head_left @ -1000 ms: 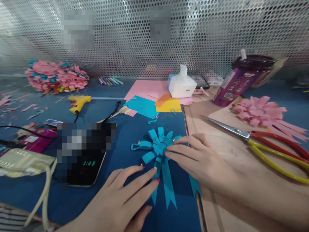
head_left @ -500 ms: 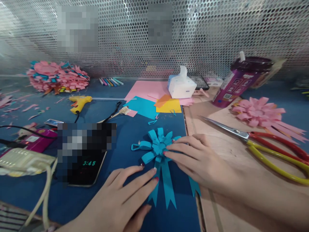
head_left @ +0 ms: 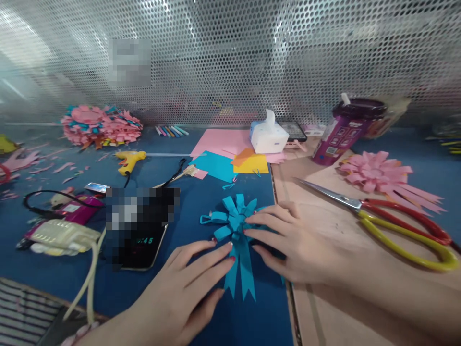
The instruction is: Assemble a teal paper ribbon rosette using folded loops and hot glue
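Note:
A blue paper flower [head_left: 236, 219] with looped petals and notched ribbon tails [head_left: 246, 274] lies on the blue tabletop in front of me. My left hand [head_left: 192, 283] rests at its lower left, fingers stretched out, with fingertips touching a lower petal and the edge of a tail. From the right, my right hand [head_left: 288, 238] lies with fingers spread over the right-hand petals, its fingertips by the flower's centre. The petals under that hand are hidden. Neither hand is closed round the flower.
Scissors [head_left: 355, 204] and a pink paper flower [head_left: 376, 173] lie on the right, near a purple cup [head_left: 338, 137]. Behind are a tissue pack [head_left: 268, 137] and coloured paper [head_left: 216, 166]. Leftward are a yellow glue gun [head_left: 130, 161], a phone [head_left: 144, 252] and a power strip [head_left: 65, 235].
The camera view has shifted slightly, so the tabletop things sit a little differently in the picture. Both hands stay at the flower; the tail under my right hand is now mostly covered.

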Motion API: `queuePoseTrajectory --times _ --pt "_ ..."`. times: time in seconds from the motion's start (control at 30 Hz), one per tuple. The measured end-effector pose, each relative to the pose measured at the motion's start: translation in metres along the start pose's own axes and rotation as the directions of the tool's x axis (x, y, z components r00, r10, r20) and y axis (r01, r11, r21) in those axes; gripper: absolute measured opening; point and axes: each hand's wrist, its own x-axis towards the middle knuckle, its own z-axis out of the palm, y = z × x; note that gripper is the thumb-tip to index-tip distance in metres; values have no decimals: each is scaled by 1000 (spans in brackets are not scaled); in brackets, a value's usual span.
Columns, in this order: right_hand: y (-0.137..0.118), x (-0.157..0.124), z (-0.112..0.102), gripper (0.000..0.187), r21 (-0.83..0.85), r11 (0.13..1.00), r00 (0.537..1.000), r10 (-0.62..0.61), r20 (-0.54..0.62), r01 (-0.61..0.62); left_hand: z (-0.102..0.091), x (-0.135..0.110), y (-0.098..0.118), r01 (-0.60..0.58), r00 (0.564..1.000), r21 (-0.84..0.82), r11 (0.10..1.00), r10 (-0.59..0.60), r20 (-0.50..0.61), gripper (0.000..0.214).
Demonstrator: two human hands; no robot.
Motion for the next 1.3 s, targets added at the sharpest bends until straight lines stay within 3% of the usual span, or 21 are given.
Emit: queuePoseTrajectory --times 0.17,0.33,0.57,0.7,0.77,0.83,0.93,1.0,1.13,1.3 --pt "-3 1 -2 24 17 1000 1000 -10 10 9 -2 19 -5 87 996 151 985 -89 11 46" --pt "-2 -2 0 23 -3 1000 999 -25 -19 25 4 41 -12 65 997 224 972 -74 30 39" --pt "0 -3 3 23 -19 998 997 -64 -37 63 7 40 -13 41 999 280 959 -34 -30 34" --pt "-2 -2 -1 26 33 998 998 -46 -50 48 3 45 -21 108 994 215 971 -104 -27 35" --pt "-1 -1 -3 28 89 996 997 34 -62 -29 1 50 -27 190 982 184 964 -184 -49 35" --pt "3 2 -3 30 123 974 975 203 -90 -191 0 56 -33 265 964 159 951 -256 -73 33" --pt "16 14 0 37 137 871 871 484 -86 -471 -2 69 -38 328 942 135 935 -314 -119 31" --pt "26 27 2 45 162 801 812 583 5 -576 -5 81 -38 343 932 129 930 -320 -168 32" --pt "37 52 4 52 215 759 788 574 225 -614 -13 111 -35 341 915 98 935 -307 -261 35" --pt "42 59 4 47 333 741 808 487 332 -583 -14 138 -40 328 843 12 945 -287 -455 33"
